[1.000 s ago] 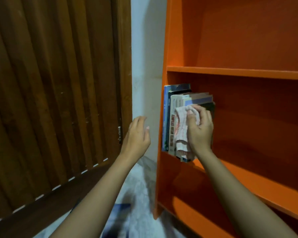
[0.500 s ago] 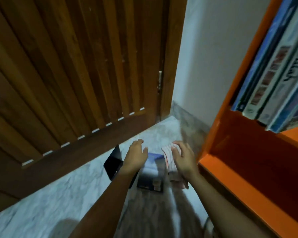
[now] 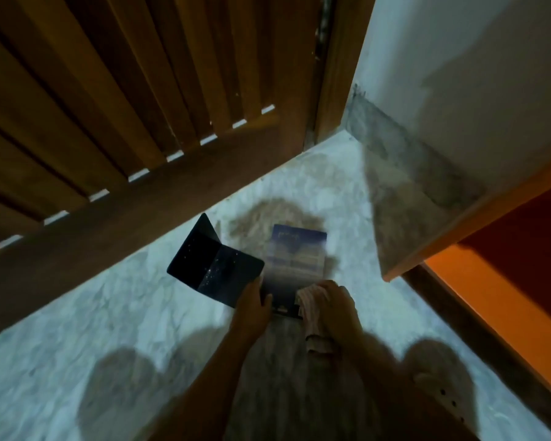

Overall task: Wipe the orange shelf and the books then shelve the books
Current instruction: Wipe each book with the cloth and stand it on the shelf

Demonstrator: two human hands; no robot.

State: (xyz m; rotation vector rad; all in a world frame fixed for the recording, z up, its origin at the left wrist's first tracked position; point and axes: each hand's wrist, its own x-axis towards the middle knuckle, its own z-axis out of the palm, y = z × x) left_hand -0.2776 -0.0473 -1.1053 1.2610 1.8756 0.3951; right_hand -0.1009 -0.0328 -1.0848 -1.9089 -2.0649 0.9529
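Marble floor [image 3: 77, 313] open on the left, wooden door [image 3: 109, 106] closing the far side, wall [image 3: 458, 74] at the corner, orange shelf [image 3: 490, 307] walling the right, dark book [image 3: 210, 265] and blue book [image 3: 296, 259] mid-floor, right hand [image 3: 334, 310] and cloth [image 3: 315, 332] at its near end.

Blurred blue book [image 3: 295, 259] flat on marble floor [image 3: 109, 313], dark book [image 3: 210, 265] lying open just left of it, left hand [image 3: 252, 308] at its near left corner, right hand [image 3: 334, 307] gripping crumpled cloth [image 3: 314, 326] at its near right corner, orange shelf [image 3: 477, 281] to its right

2 bks [image 3: 215, 265], 1 cloth [image 3: 314, 316], 2 hands [image 3: 252, 310], 1 shelf [image 3: 490, 313], 1 door [image 3: 109, 90]
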